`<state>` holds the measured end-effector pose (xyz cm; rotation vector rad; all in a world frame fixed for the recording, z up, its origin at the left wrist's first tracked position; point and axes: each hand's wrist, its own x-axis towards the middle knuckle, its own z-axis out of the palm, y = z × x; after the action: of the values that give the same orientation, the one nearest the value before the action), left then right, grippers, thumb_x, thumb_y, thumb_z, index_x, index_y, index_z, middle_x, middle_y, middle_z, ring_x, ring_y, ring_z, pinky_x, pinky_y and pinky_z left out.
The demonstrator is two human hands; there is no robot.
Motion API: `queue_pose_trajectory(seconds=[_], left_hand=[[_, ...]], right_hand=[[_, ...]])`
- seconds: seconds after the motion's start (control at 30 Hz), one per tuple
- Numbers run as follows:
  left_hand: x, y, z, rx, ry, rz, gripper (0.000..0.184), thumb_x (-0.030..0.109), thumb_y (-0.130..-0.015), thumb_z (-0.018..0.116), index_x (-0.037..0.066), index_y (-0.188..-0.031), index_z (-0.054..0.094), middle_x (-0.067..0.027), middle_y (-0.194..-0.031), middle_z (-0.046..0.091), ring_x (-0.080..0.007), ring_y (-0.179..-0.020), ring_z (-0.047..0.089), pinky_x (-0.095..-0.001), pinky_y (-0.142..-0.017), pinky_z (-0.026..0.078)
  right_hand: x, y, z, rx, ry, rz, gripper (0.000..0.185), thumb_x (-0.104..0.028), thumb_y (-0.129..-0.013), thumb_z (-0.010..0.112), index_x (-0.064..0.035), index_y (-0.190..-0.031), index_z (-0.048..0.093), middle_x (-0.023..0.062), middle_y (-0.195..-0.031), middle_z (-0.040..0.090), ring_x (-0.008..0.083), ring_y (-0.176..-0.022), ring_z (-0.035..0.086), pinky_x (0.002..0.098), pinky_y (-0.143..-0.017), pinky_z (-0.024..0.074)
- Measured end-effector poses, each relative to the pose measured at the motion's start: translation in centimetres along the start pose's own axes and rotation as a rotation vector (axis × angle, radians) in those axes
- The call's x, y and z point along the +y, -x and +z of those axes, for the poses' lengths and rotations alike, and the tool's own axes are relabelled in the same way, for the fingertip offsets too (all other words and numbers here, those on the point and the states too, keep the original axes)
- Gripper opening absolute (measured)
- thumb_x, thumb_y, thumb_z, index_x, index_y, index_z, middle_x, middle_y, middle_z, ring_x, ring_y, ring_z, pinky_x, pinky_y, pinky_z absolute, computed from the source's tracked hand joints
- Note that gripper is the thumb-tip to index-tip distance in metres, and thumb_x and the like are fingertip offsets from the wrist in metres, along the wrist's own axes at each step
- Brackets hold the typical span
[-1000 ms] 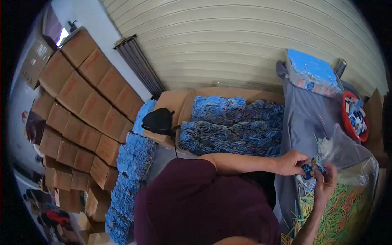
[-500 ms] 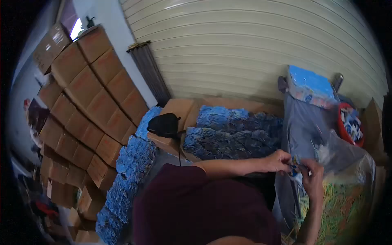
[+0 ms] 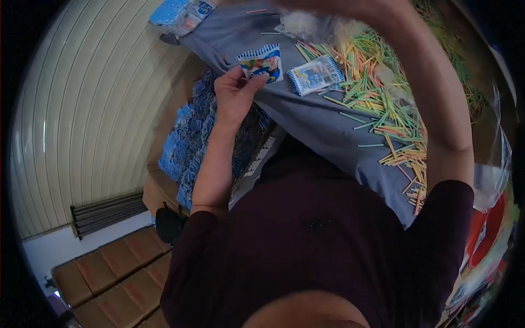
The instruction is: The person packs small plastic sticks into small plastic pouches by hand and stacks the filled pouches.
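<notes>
My left hand pinches a small printed sachet with a blue-and-white striped edge between thumb and fingers. It holds the sachet above a grey cloth at the table's near left edge. A second sachet, white and blue, lies flat on the cloth just right of it. My right forearm arches across the top of the view. The right hand lies beyond the upper edge, so its fingers and anything in them are hidden.
Many thin coloured sticks lie loose on the cloth at the right, near crumpled clear plastic. A blue-topped pack sits at the upper left. Blue bundled packets fill a carton at my left. A red tub stands at the right.
My view has swung right toward the sticks. Both hands were together at a small packet; now the left alone holds a sachet, and my right arm has reached forward out of view.
</notes>
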<state>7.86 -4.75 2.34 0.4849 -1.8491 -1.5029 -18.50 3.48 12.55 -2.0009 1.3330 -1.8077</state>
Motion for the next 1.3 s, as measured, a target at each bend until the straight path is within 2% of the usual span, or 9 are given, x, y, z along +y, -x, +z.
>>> queue_pose_trajectory(seconds=[0.1, 0.3, 0.43, 0.5, 0.63, 0.7, 0.77, 0.8, 1.3], left_hand=[[0.8, -2.9, -2.1, -0.121, -0.001, -0.090, 0.022, 0.004, -0.085, 0.071, -0.002, -0.106, 0.069, -0.0043, -0.097, 0.071, -0.0085, -0.086, 0.064, -0.0249, -0.079, 0.051], [-1.6, -8.5, -3.6, -0.439, -0.058, -0.225, 0.016, 0.005, -0.085, 0.069, -0.002, -0.099, 0.070, -0.0025, -0.088, 0.070, -0.0067, -0.078, 0.062, -0.0235, -0.072, 0.050], [-5.1, -12.1, -3.1, -0.556, -0.689, -0.282, 0.024, 0.010, -0.079, 0.071, 0.000, -0.101, 0.069, -0.0072, -0.083, 0.066, -0.0162, -0.073, 0.059, -0.0327, -0.068, 0.046], [-2.9, -10.3, -1.6, -0.253, -1.291, 0.386, 0.029, 0.007, -0.080, 0.068, 0.003, -0.109, 0.066, -0.0134, -0.099, 0.064, -0.0283, -0.089, 0.058, -0.0386, -0.080, 0.045], [6.9, -8.1, 5.0, -0.593, -0.364, 0.578, 0.032, 0.005, -0.084, 0.064, 0.005, -0.116, 0.065, -0.0114, -0.098, 0.065, -0.0282, -0.094, 0.059, -0.0378, -0.082, 0.046], [12.7, -5.0, 9.0, -1.057, 0.404, 0.088, 0.027, 0.013, -0.093, 0.061, -0.001, -0.116, 0.065, -0.0102, -0.091, 0.065, -0.0156, -0.084, 0.063, -0.0291, -0.077, 0.048], [15.9, -2.2, 13.8, -1.183, 0.623, 0.400, 0.015, 0.013, -0.091, 0.064, 0.001, -0.100, 0.068, -0.0126, -0.080, 0.063, -0.0206, -0.070, 0.064, -0.0318, -0.065, 0.050], [20.1, -3.7, 15.1, -1.532, 0.412, 0.636, 0.011, 0.014, -0.088, 0.067, 0.004, -0.090, 0.068, -0.0116, -0.082, 0.065, -0.0205, -0.071, 0.064, -0.0335, -0.065, 0.051], [18.3, -2.9, 15.3, -1.290, 0.729, 0.621, 0.015, 0.016, -0.083, 0.070, 0.002, -0.086, 0.069, -0.0098, -0.083, 0.066, -0.0214, -0.072, 0.064, -0.0331, -0.066, 0.051]], right_hand=[[0.6, 6.8, -11.1, 0.053, 0.234, 0.188, 0.026, -0.009, -0.091, 0.063, -0.0019, -0.116, 0.065, 0.0067, -0.094, 0.070, 0.0124, -0.079, 0.063, 0.0279, -0.069, 0.0505], [-8.9, 17.5, -6.8, 0.039, 0.433, 0.759, 0.018, -0.006, -0.090, 0.064, 0.0003, -0.106, 0.069, 0.0037, -0.085, 0.070, 0.0086, -0.074, 0.061, 0.0254, -0.068, 0.0504], [-11.5, 20.4, -5.4, 0.229, 0.403, 0.929, 0.017, -0.005, -0.090, 0.064, 0.0015, -0.105, 0.069, 0.0039, -0.085, 0.070, 0.0084, -0.074, 0.061, 0.0250, -0.067, 0.0502], [-12.3, 21.2, -5.3, 0.383, 0.350, 0.917, 0.017, -0.004, -0.090, 0.063, 0.0014, -0.104, 0.070, 0.0036, -0.084, 0.070, 0.0082, -0.074, 0.061, 0.0244, -0.067, 0.0501], [-12.2, 22.9, -5.1, 0.534, 0.342, 0.868, 0.015, -0.003, -0.090, 0.062, 0.0008, -0.102, 0.070, 0.0037, -0.086, 0.070, 0.0087, -0.077, 0.063, 0.0233, -0.067, 0.0504], [-12.7, 22.2, -4.9, 0.433, 0.434, 0.935, 0.015, -0.002, -0.089, 0.062, 0.0006, -0.101, 0.071, 0.0046, -0.088, 0.071, 0.0098, -0.080, 0.065, 0.0231, -0.070, 0.0512], [-13.2, 21.4, -3.3, 0.447, 0.462, 0.918, 0.014, 0.002, -0.086, 0.064, 0.0017, -0.098, 0.071, 0.0071, -0.088, 0.072, 0.0122, -0.081, 0.066, 0.0264, -0.072, 0.0520], [-13.7, 21.0, -2.9, 0.376, 0.537, 0.850, 0.014, 0.003, -0.085, 0.065, 0.0021, -0.098, 0.070, 0.0080, -0.088, 0.072, 0.0129, -0.081, 0.067, 0.0278, -0.073, 0.0523], [-18.5, 24.6, -3.7, 0.277, 0.824, 0.745, 0.014, 0.003, -0.077, 0.072, -0.0017, -0.090, 0.070, 0.0103, -0.077, 0.069, 0.0216, -0.069, 0.066, 0.0304, -0.062, 0.0485]])
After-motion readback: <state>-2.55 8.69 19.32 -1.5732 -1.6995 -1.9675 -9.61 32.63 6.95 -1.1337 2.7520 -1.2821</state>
